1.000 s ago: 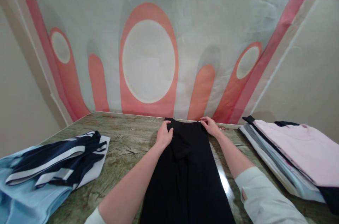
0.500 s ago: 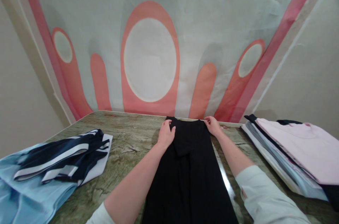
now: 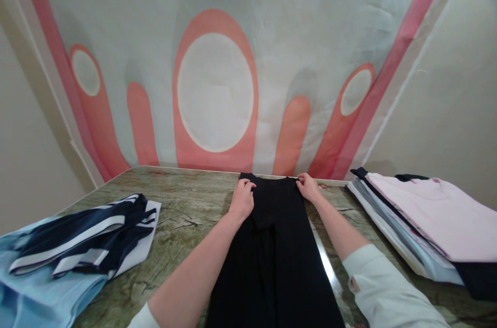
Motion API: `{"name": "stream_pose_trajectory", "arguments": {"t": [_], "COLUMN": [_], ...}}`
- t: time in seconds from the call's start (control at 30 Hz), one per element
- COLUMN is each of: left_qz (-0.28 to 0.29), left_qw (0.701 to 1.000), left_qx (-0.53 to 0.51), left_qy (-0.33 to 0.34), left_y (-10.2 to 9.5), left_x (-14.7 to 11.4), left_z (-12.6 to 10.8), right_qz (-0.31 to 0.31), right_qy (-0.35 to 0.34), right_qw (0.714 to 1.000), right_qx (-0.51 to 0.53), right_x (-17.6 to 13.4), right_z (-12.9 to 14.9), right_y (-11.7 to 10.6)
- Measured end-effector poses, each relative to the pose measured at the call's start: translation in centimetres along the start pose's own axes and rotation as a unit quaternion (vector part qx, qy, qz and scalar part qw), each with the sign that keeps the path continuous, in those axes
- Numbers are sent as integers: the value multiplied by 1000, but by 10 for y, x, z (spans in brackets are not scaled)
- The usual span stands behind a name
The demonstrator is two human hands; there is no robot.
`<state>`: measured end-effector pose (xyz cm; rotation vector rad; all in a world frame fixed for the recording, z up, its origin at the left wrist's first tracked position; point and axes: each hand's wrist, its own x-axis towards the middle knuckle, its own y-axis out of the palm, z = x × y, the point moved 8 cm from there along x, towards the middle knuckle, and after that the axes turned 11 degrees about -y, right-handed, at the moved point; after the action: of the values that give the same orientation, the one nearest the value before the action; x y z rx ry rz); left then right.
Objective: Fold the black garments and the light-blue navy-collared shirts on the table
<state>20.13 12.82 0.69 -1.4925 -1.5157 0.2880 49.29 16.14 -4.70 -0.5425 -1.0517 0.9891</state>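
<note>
Black garment (image 3: 297,271) laid lengthwise on a wood-patterned table (image 3: 178,196), its far edge near the table's far border and its near end running out of view. The left hand (image 3: 242,200) lies over the far left corner, fingers bent onto the cloth; whether it grips or merely presses cannot be told. The right hand (image 3: 309,187) pinches the far right corner between thumb and fingertips. Holding the two corners apart probably serves to stretch the far edge, which dips slightly between them, and to square the fabric. A folded flap, possibly a sleeve, lies over the upper part, and lengthwise creases run below it. The garment's central position, in line with the person, gives both arms similar reach and sets it well apart from the clothing on either side. No box or basket is visible; the other clothes lie in open piles. At right, a pale pink shirt (image 3: 435,209) tops a flat, layered stack (image 3: 417,250) of grey, white and dark cloth, its neat edges suggesting folded pieces. At left, a navy garment with white stripes (image 3: 128,237) lies loosely bunched over light blue cloth (image 3: 46,294) and a white piece (image 3: 140,250).
</note>
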Motion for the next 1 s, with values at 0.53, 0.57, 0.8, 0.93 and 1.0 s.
{"name": "stream_pose_trajectory", "arguments": {"t": [0.53, 0.57, 0.8, 0.93, 1.0], "left_qz": [206, 206, 205, 195, 192], "left_qw": [959, 958, 959, 964, 966], "left_qx": [164, 166, 165, 147, 140], "left_qy": [108, 108, 106, 101, 99], "left_y": [39, 38, 38, 36, 35], "left_x": [-34, -33, -33, -33, -33], "left_z": [-39, -39, -38, -38, -39], "right_qz": [38, 41, 38, 27, 16], "right_qy": [43, 45, 59, 46, 27], "right_qw": [996, 996, 993, 992, 991], "right_qx": [-66, -69, -95, -115, -127], "right_x": [-15, -15, -17, -21, -23], "right_z": [20, 20, 17, 25, 35], "right_y": [-12, -13, -18, -22, -27]}}
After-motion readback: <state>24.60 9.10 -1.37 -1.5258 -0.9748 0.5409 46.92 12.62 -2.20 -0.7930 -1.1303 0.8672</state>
